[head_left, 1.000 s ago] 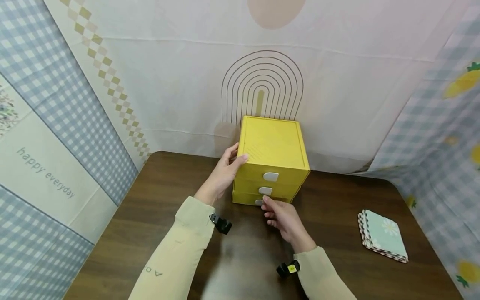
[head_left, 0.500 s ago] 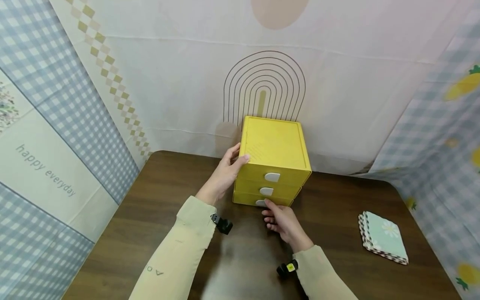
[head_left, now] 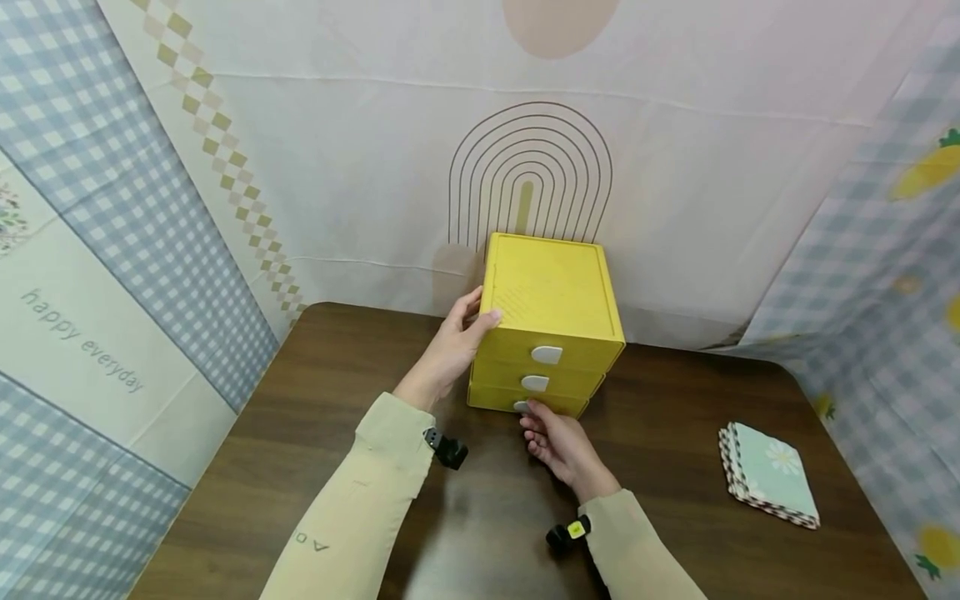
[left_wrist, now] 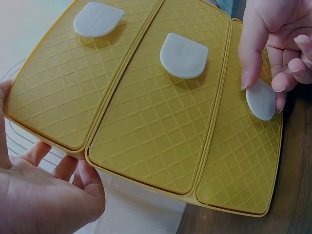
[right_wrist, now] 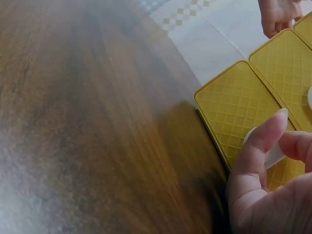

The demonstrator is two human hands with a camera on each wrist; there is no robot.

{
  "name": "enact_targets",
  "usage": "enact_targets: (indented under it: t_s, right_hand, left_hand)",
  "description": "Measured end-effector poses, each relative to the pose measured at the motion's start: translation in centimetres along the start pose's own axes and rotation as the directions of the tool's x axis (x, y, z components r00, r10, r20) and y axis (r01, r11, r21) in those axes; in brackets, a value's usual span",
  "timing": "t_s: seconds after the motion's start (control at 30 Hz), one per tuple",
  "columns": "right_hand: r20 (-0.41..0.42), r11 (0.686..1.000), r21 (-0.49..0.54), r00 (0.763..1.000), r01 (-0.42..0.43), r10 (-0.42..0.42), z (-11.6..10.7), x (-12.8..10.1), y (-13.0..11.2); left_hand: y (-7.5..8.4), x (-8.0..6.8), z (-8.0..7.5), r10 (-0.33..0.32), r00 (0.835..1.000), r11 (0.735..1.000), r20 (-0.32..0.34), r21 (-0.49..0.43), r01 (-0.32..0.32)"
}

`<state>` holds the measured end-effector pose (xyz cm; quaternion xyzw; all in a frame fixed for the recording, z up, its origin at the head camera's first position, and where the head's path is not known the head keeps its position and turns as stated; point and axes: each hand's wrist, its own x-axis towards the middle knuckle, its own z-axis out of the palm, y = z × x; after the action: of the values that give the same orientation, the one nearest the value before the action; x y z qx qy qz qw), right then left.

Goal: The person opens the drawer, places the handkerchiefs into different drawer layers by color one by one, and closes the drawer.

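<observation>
A dark wood table [head_left: 315, 433] carried everything, w/ patterned cloth backdrops [head_left: 360, 150] hung behind and to both sides. At the middle of the table's far edge stood a yellow drawer unit [head_left: 547, 287], upright, three drawers stacked, each w/ a white tab handle on its front. The left hand [head_left: 453, 346] pressed flat against the unit's left side near the top front corner, fingers straight along the side wall and thumb lying on the top edge (the left wrist view showed the palm and fingers spread along that side, not curled round anything). The right hand [head_left: 558, 437] was at the table surface just in front of the unit, thumb and forefinger pinching the bottom drawer's handle [left_wrist: 261, 100]; the other fingers were curled in beneath. The bottom drawer [left_wrist: 241, 146] sat shut or very nearly so, its front about flush w/ the two above; the middle handle [left_wrist: 184, 56] and top handle [left_wrist: 97, 19] were untouched. Near the table's right edge, well apart from the unit and both hands, lay a small stack of square coasters [head_left: 768, 471], the top one pale green w/ a daisy print.
</observation>
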<state>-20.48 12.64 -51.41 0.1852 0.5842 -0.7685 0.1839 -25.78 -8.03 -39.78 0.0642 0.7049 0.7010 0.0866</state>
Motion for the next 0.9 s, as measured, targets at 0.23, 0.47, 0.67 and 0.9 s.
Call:
enact_targets:
  t_s: [0.23, 0.47, 0.67, 0.9]
  right_hand:
    - [0.013, 1.0, 0.009, 1.0, -0.006, 0.006, -0.02, 0.01, 0.24]
    - [0.018, 1.0, -0.015, 1.0, 0.012, -0.011, -0.09, -0.06, 0.28]
    - [0.014, 0.998, -0.063, 1.0, 0.011, -0.011, -0.01, -0.28, 0.31]
    - [0.008, 0.997, -0.08, 1.0, 0.015, -0.014, 0.16, -0.51, 0.33]
  left_hand:
    - [0.11, 0.05, -0.1, -0.003, 1.0, 1.0, 0.01, -0.001, 0.003]
    - [0.07, -0.02, 0.1, -0.006, 1.0, 1.0, -0.01, 0.0, 0.006]
    - [-0.08, 0.01, 0.15, -0.008, 1.0, 1.0, -0.021, 0.002, 0.008]
    - [0.2, -0.01, 0.08, -0.02, 1.0, 1.0, -0.01, 0.002, 0.02]
